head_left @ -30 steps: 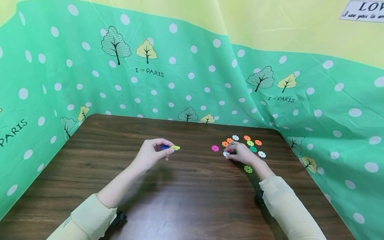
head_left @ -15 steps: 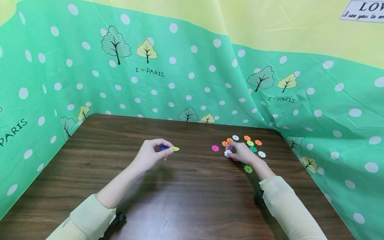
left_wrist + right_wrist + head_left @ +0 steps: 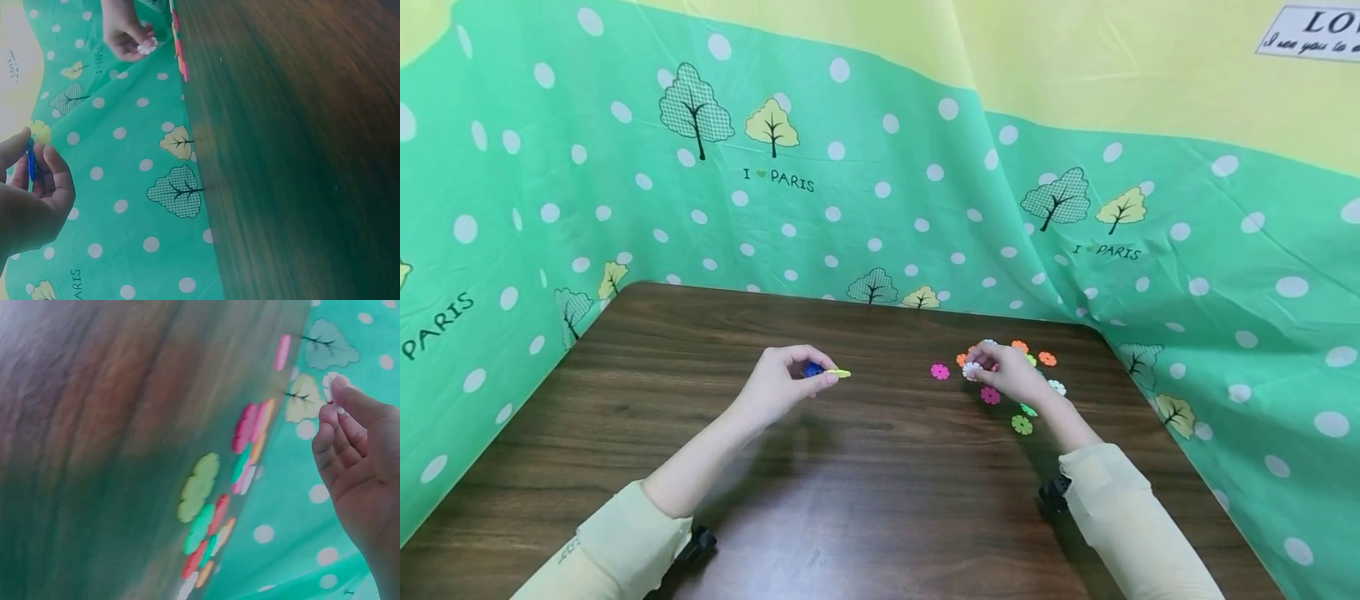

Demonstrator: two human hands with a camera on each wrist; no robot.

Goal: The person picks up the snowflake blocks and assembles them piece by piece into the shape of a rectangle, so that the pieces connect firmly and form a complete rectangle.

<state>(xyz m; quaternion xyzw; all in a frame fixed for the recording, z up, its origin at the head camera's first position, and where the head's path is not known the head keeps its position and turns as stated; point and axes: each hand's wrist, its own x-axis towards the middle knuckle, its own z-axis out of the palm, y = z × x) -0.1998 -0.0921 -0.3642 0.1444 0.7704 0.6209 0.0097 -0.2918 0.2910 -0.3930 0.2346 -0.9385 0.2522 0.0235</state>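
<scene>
In the head view my left hand (image 3: 781, 382) pinches a blue snowflake disc (image 3: 812, 369) and a yellow snowflake disc (image 3: 842, 373) between thumb and fingers, over the table's middle. The left wrist view shows the blue disc (image 3: 31, 165) edge-on, with the yellow disc (image 3: 41, 131) at right angles to it; they look joined. To the right, my right hand (image 3: 1017, 377) pinches a white snowflake disc (image 3: 971, 371) by its edge, raised above the tabletop. A magenta disc (image 3: 990, 396) lies just below that hand. Parts of other discs are hidden behind it.
Several loose discs lie at the right of the brown table (image 3: 865, 483), including a pink one (image 3: 939, 372), an orange one (image 3: 1047, 359) and a lime one (image 3: 1022, 425). A green polka-dot curtain (image 3: 880, 217) stands behind the table.
My right hand has picked up the white disc and lifted it off the table, uncovering the magenta disc underneath. My left hand stays nearly still with its blue and yellow discs.
</scene>
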